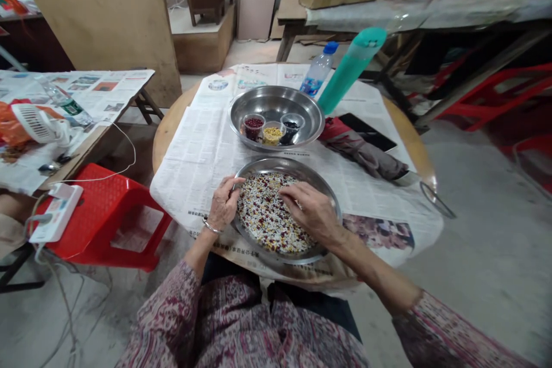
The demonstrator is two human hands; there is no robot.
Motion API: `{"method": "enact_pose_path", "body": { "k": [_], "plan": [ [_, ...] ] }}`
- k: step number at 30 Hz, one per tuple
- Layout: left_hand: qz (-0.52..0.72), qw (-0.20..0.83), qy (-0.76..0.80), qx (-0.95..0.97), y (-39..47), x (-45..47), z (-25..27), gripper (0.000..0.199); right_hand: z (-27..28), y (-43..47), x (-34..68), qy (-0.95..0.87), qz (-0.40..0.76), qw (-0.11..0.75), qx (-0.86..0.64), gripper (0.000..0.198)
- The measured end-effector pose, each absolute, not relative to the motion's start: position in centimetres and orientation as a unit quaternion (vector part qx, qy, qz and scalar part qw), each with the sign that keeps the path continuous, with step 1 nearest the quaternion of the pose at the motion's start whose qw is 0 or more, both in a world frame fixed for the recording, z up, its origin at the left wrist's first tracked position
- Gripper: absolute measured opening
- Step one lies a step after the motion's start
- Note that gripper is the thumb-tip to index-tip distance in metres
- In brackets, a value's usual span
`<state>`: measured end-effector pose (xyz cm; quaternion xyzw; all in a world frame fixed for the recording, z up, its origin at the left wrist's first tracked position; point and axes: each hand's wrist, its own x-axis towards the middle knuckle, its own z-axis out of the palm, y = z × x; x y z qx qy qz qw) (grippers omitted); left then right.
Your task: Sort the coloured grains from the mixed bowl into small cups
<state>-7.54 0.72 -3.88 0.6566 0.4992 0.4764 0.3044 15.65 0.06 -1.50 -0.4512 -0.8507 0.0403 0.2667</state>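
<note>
A shallow steel basin (334, 198) sits on the newspaper near the table's front edge. Mixed white grains with red, yellow and dark beans (271, 213) cover its bottom. My left hand (225, 202) is closed on the basin's left rim, thumb inside. Over the right part of the mix, my right hand (314, 213) is closed in a pinch; whatever is between its fingertips is too small to see. Behind stands a second steel basin (276, 95) holding three clear cups: one of red beans (253, 125), one of yellow beans (273, 135), one of black beans (292, 126).
On the newspaper-covered round table (181, 144) stand a water bottle (318, 72) and a tall green cylinder (351, 72). A folded umbrella (366, 152) and a dark flat device (366, 131) lie at right. A red stool (112, 213) bearing a power strip (57, 213) stands left.
</note>
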Motion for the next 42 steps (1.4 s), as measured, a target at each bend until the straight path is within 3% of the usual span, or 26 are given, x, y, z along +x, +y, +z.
{"method": "enact_pose_path", "body": {
  "k": [3,10,20,24,31,42],
  "plan": [
    [0.474,0.307,0.504,0.654,0.6,-7.5,-3.8,0.027,-0.8,-0.4,15.1,-0.855,0.040,0.250,-0.454,0.021],
    [0.480,0.314,0.490,0.657,0.6,-7.6,-3.7,0.029,4.5,6.5,13.9,-0.761,0.002,0.313,-0.569,0.022],
    [0.480,0.327,0.498,0.643,0.5,-7.4,-3.8,0.029,6.6,17.1,11.9,-0.765,0.036,0.063,-0.640,0.022],
    [0.481,0.325,0.498,0.644,0.4,-7.4,-3.8,0.030,6.2,17.8,11.4,-0.768,0.045,0.027,-0.638,0.026],
    [0.478,0.329,0.501,0.643,0.3,-7.4,-3.6,0.031,5.7,17.4,11.5,-0.772,0.041,0.039,-0.633,0.020],
    [0.471,0.326,0.502,0.648,0.5,-7.4,-3.5,0.032,6.3,14.2,12.5,-0.770,0.067,0.197,-0.603,0.017]
  ]
}}
